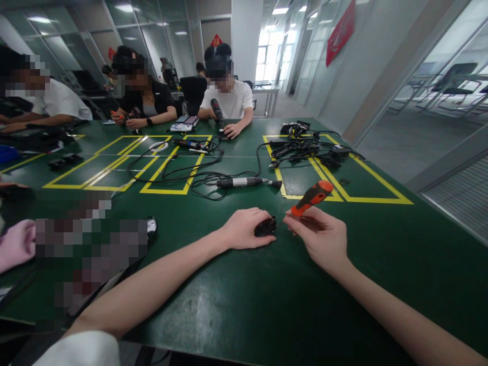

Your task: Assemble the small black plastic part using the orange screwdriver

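Note:
My left hand (246, 227) rests on the green table, its fingers wrapped round a small black part (266, 227) with a short post sticking up. Just to the right, my right hand (324, 236) grips a screwdriver (312, 197) with an orange and dark grey handle. The handle leans up and to the right above the fingers. The screwdriver's lower end is hidden by my fingertips, close to the black part but apart from it.
Beyond my hands lies a grey and black electric screwdriver (244, 182) with a coiled cable. A heap of black cables and adapters (301, 145) is at the back right. Yellow tape marks the table (244, 284). Several people sit across it, one holding a power tool (216, 109).

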Demonstrator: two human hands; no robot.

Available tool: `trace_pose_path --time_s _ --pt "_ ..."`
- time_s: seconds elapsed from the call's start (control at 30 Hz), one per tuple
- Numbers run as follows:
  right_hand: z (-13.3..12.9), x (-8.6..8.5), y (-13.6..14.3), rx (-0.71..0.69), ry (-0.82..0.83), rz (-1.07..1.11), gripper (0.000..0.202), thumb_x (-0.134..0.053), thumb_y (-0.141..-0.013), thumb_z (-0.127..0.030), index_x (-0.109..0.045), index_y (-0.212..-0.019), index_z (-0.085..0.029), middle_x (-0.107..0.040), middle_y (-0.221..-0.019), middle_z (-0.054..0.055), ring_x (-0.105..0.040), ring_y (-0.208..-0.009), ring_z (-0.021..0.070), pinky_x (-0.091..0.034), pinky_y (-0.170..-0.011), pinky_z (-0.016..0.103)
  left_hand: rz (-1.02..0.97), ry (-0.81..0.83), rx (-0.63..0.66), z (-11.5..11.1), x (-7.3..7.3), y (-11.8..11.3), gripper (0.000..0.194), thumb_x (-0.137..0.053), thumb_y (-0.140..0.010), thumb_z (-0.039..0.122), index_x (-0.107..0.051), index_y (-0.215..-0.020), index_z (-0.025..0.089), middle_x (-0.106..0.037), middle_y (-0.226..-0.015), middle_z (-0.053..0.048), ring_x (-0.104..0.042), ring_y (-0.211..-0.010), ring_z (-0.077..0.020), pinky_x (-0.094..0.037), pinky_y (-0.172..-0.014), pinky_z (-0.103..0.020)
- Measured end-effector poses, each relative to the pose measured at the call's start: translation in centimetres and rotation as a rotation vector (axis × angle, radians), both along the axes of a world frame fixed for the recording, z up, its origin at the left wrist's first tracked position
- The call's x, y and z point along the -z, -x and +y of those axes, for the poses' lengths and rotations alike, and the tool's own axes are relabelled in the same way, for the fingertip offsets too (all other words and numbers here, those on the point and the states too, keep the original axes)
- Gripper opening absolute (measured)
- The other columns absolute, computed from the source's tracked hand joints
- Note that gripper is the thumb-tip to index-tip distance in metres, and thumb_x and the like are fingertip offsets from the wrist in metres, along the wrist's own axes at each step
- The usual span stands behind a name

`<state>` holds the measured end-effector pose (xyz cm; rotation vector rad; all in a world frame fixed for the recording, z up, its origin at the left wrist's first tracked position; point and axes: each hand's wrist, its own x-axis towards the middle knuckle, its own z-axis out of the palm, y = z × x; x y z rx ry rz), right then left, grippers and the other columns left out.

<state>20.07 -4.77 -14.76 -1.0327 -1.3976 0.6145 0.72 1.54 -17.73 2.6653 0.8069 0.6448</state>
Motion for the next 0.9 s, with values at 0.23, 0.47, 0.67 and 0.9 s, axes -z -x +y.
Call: trace_pose_path --time_s 0.23,0.47,0.67,0.9 --pt "-0.15 0.07 0.25 -0.124 0.052 0.048 0.02 -0.08 -0.083 -0.039 -0.076 -0.084 -0.02 -0.076 -0.077 0.006 -0.067 -0.054 0.0161 -0.061 -0.048 0.03 0.007 0.02 -0.009 -0.07 -0.08 0.06 0.032 -0.071 -0.087 0.047 -0.06 -0.098 0.019 -0.068 -0.088 -0.003 -0.063 -0.08 -0.0187 -0.046 -0.07 -0.028" --pt "-0.03 0.12 0.4 -0.224 0.06 0.072 0.031 -0.073 -0.089 -0.05 -0.069 -0.092 -0.02 -0.076 -0.075 0.005 -0.069 -0.056 0.0156 -0.063 -0.056 0.03 0.004 0.031 -0.009 -0.13 -0.28 -0.03 0.03 -0.071 -0.087 0.045 -0.059 -0.095 0.019 -0.067 -0.087 -0.003 -0.062 -0.078 -0.0174 -0.044 -0.068 -0.027" --pt "-0.15 -0.03 0.54 -0.161 0.11 0.08 0.032 -0.08 -0.082 -0.048 -0.065 -0.078 -0.02 -0.076 -0.073 0.005 -0.068 -0.055 0.015 -0.062 -0.055 0.03 0.014 0.037 -0.019 -0.1 -0.13 -0.1 0.029 -0.071 -0.086 0.045 -0.059 -0.095 0.019 -0.067 -0.088 -0.003 -0.062 -0.079 -0.0175 -0.044 -0.069 -0.026" --pt "0.0 0.17 0.54 -0.236 0.106 0.094 0.033 -0.074 -0.087 -0.051 -0.071 -0.084 -0.018 -0.072 -0.072 0.005 -0.068 -0.053 0.0158 -0.061 -0.051 0.031 -0.004 0.033 -0.006 -0.07 -0.12 -0.04 0.028 -0.07 -0.087 0.043 -0.059 -0.095 0.018 -0.067 -0.086 -0.003 -0.062 -0.078 -0.0169 -0.043 -0.068 -0.026"
